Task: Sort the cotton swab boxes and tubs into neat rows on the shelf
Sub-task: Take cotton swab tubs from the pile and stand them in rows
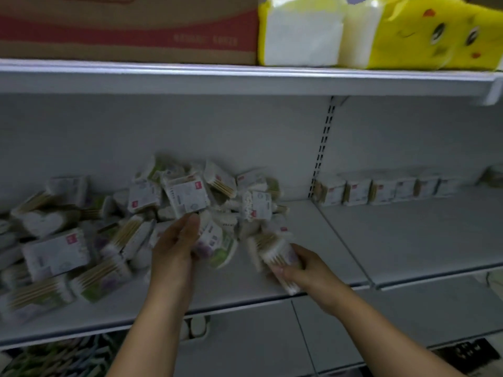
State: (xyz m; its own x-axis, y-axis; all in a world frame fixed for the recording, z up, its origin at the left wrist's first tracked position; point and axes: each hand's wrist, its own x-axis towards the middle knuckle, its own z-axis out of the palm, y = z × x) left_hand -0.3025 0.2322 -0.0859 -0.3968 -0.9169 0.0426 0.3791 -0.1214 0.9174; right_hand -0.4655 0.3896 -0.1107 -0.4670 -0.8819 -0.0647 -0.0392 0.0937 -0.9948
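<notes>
Over the shelf [239, 284], right hand [299, 272] apparently curls round a swab box [275, 250].

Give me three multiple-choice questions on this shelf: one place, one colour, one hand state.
1. Where does the neat row of boxes stand?
A) back of the right bay
B) front of the left bay
C) on the floor
2. What colour wraps the tissue packs on the upper shelf?
A) blue
B) yellow
C) black
3. What is the right hand doing?
A) resting flat
B) pointing upward
C) holding a swab pack
Answers: 1 A, the boxes line that bay's back wall; 2 B, yellow wrappers show; 3 C, it grips the pack.
</notes>
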